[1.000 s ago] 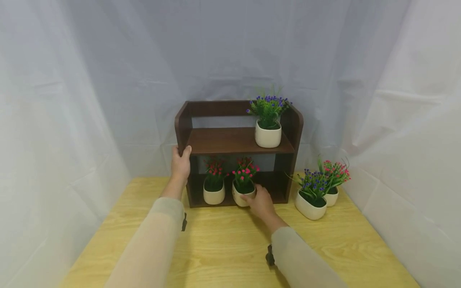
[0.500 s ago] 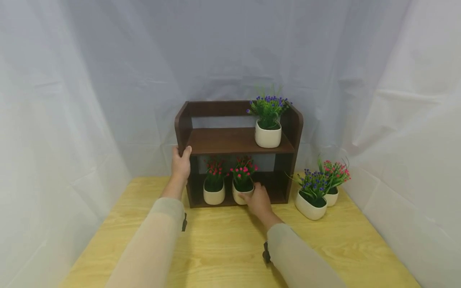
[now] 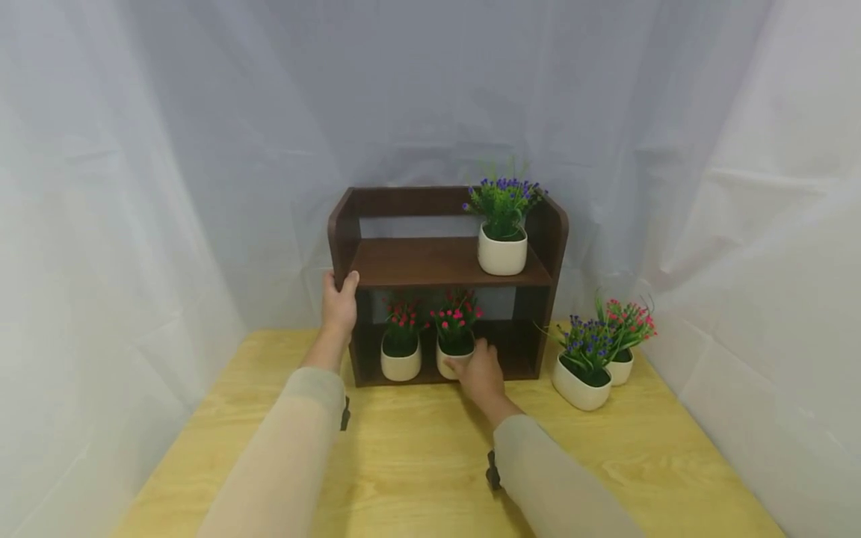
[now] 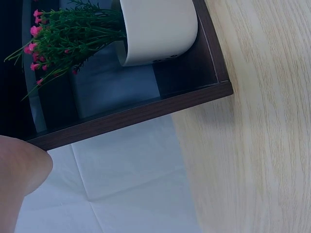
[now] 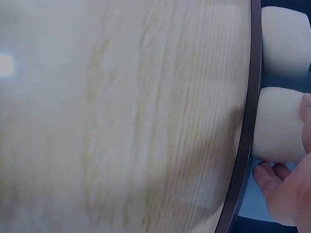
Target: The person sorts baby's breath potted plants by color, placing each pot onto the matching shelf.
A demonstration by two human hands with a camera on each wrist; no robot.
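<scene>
A dark brown two-tier shelf stands on the table. My left hand grips its left side panel, thumb on the front edge. On the lower tier, my right hand holds a potted plant with pink flowers, thumb at the front of the white pot and fingers around its right side. The right wrist view shows that pot upright just behind the shelf's front edge. To its left is another pink-flowered potted plant, a small gap between them. A purple-flowered potted plant sits at the right of the upper tier.
On the wooden table, right of the shelf, stand a purple-flowered potted plant and, close behind it, a pink-flowered one. White sheeting hangs behind the shelf and at both sides.
My right hand has shifted slightly left and back with the pink-flowered pot, which has turned and now sits straighter on the lower tier. My left hand keeps its grip on the shelf.
</scene>
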